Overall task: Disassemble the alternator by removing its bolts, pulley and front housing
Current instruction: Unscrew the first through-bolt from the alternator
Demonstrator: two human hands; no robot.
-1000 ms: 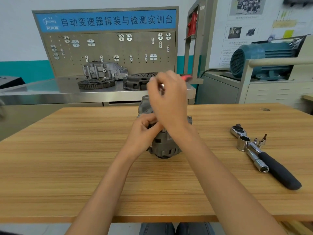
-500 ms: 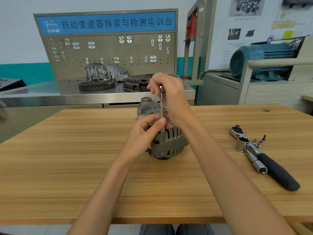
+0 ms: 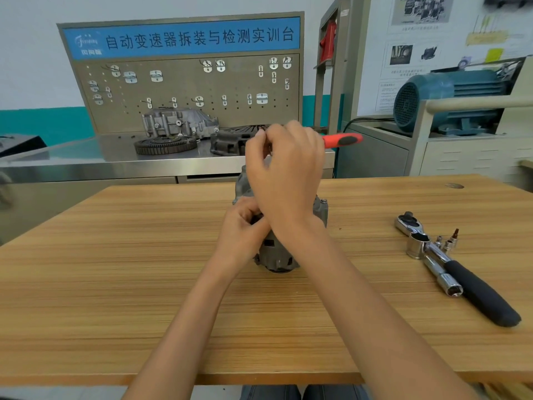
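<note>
The alternator point(image 3: 278, 252) stands near the middle of the wooden bench point(image 3: 115, 284), mostly hidden behind the two hands. The left hand point(image 3: 240, 226) grips its upper left side with curled fingers. The right hand point(image 3: 284, 168) is above it, fingers curled around a tool with a red and black handle point(image 3: 341, 140) (the shaft is hidden, so I cannot tell where it touches). Toward the right edge lie a ratchet wrench point(image 3: 458, 269), sockets point(image 3: 450, 284) and small bits point(image 3: 450, 241), well apart from the alternator. The left half and the near edge are bare wood.
</note>
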